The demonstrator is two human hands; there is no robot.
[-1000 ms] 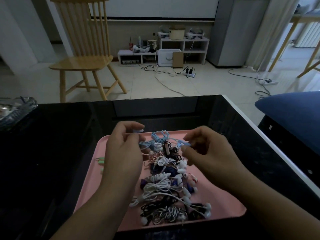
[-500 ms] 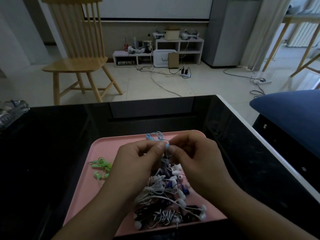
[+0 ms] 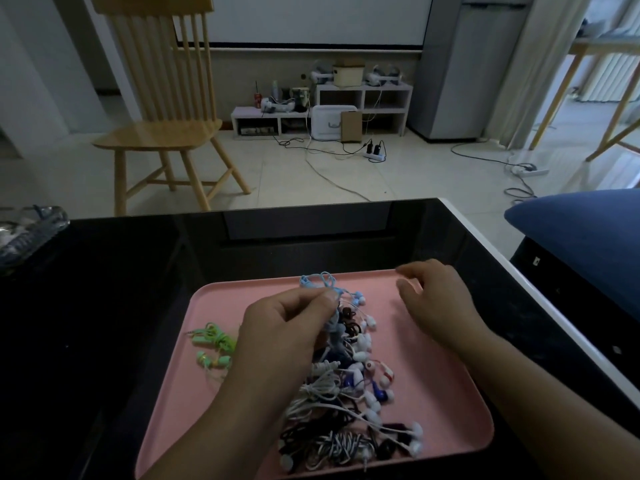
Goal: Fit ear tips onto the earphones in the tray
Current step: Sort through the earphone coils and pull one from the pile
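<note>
A pink tray [image 3: 446, 368] lies on the black table and holds a tangled pile of wired earphones [image 3: 346, 386] in white, black, dark blue and striped cords. My left hand [image 3: 287, 327] hovers over the pile's far end and pinches the light blue earphone cord [image 3: 318, 282] between thumb and fingers. My right hand [image 3: 433, 296] hangs over the tray's far right corner with fingers loosely curled and nothing visible in it. A green earphone set [image 3: 214, 344] lies apart at the tray's left side. No loose ear tips can be made out.
The black glossy table [image 3: 104, 306] has a white edge [image 3: 519, 278] on the right. A clear dish [image 3: 27, 230] sits at its far left. Beyond stand a wooden chair [image 3: 162, 109], a low white shelf [image 3: 329, 105] and floor cables. A blue cushion [image 3: 581, 244] lies to the right.
My hands were together at the blue earphone; now my right hand has let go and moved right to the tray's far corner. My left hand keeps the blue cord.
</note>
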